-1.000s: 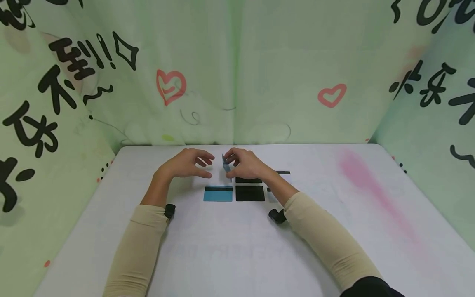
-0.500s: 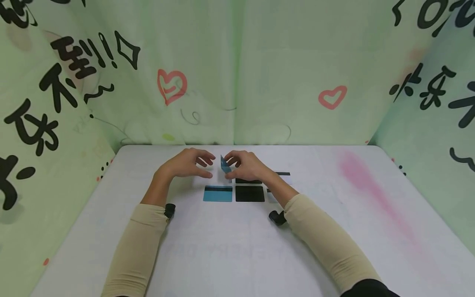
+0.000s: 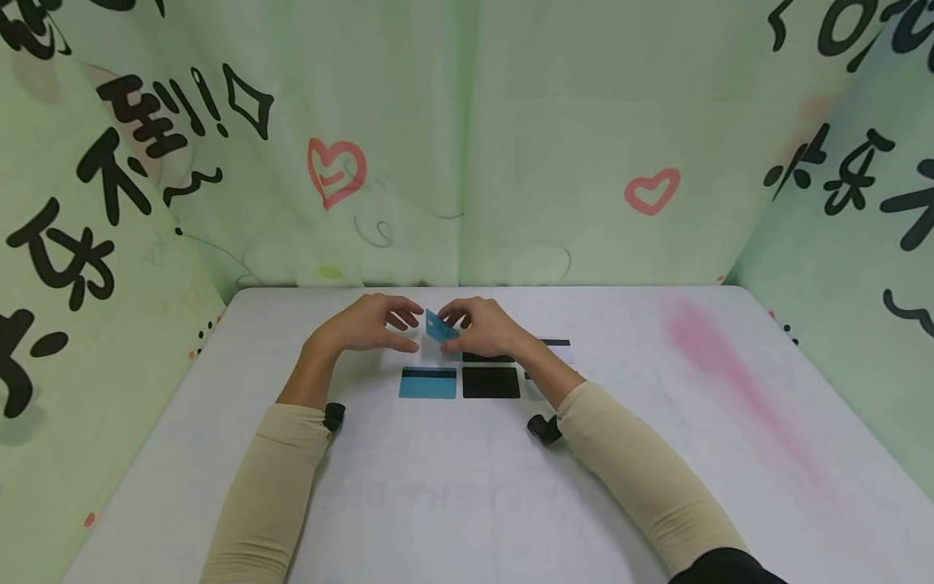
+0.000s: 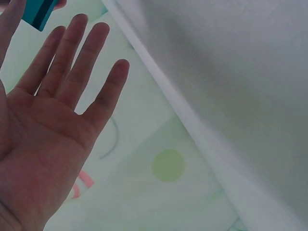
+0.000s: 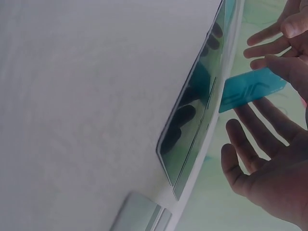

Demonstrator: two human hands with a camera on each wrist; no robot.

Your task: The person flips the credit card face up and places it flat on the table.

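My right hand [image 3: 483, 326] pinches a blue card [image 3: 440, 328] between thumb and fingers, tilted and raised over the back of the table. In the right wrist view, pale lettering shows on this card [image 5: 252, 89], with the thumb on its upper edge and fingertips behind it. Facing it from the left, my left hand [image 3: 368, 323] has its fingers spread and holds nothing. In the left wrist view its palm [image 4: 48, 127] is bare, and a corner of the blue card [image 4: 41, 14] appears beyond the fingers. Below the hands lies another blue card [image 3: 428, 386] with a black stripe.
A black card [image 3: 491, 383] lies beside the flat blue one. Behind it, a second black card [image 3: 485, 358] is partly covered by my right hand. Pale striped cards [image 3: 558, 344] lie to the right, partly under my forearm. Green printed curtains [image 3: 540, 146] surround the white table [image 3: 409, 487].
The blue card in my right hand has turned from nearly edge-on to show more of its face, its free end swinging left toward my left hand. Both hands have stayed almost in place.
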